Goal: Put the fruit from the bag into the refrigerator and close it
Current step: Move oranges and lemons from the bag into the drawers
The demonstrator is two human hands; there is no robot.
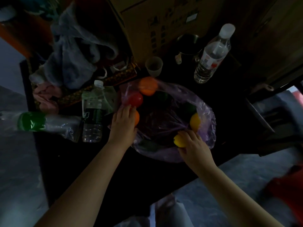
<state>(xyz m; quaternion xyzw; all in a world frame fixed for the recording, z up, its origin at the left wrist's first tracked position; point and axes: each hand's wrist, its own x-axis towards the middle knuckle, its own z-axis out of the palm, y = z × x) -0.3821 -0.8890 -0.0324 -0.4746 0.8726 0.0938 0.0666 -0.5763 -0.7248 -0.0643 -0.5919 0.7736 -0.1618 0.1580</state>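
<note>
Yellow fruit (179,141) pinched by right hand (196,145); left hand (123,124) cups orange fruit (137,118).

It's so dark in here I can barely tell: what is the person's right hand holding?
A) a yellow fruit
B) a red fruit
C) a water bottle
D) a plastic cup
A: the right hand has its fingers and thumb curled round a yellow fruit at the near edge of the purple bag.
</note>
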